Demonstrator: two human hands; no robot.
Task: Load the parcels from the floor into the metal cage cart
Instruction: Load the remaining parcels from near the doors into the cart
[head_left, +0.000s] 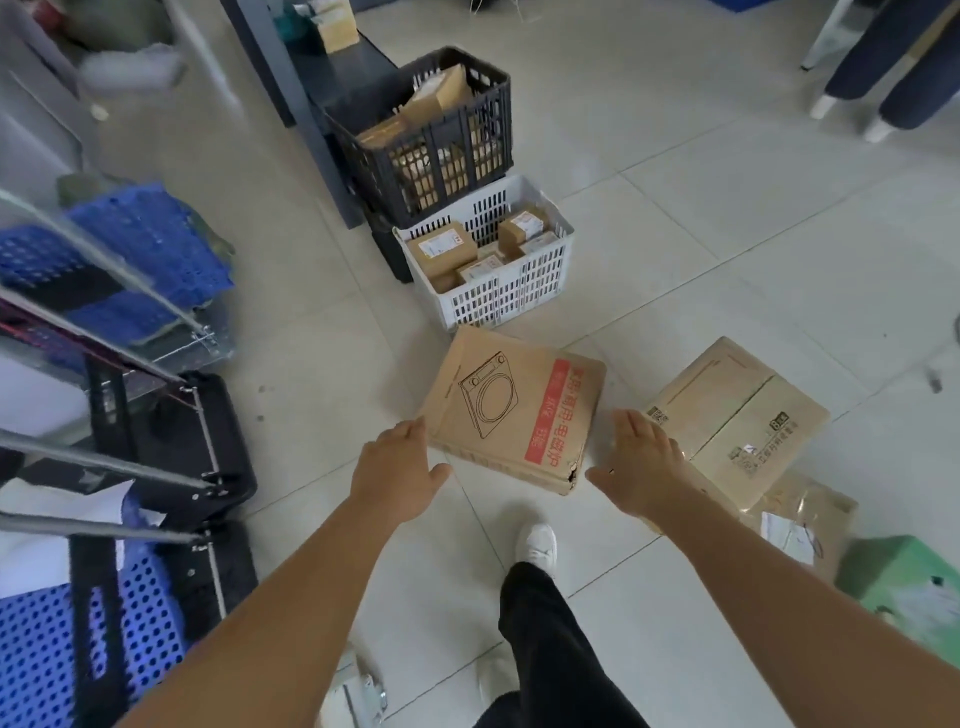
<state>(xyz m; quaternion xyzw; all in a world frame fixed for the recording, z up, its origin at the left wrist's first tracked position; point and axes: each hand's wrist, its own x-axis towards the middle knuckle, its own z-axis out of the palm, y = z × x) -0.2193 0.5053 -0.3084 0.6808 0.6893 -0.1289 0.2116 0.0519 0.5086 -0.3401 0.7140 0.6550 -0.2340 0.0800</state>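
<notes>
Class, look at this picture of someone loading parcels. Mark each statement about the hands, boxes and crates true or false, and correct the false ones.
1. Both hands are open, one at each side of the flat box with the washing-machine drawing. True: left hand, right hand.
2. The white crate holds nothing. False: small cardboard parcels lie in it.
3. The black crate stands behind the white crate. True.
4. The flat box has a blue stripe. False: its stripe is red.
5. The right hand has a grip on the large carton. False: it holds nothing.
</notes>
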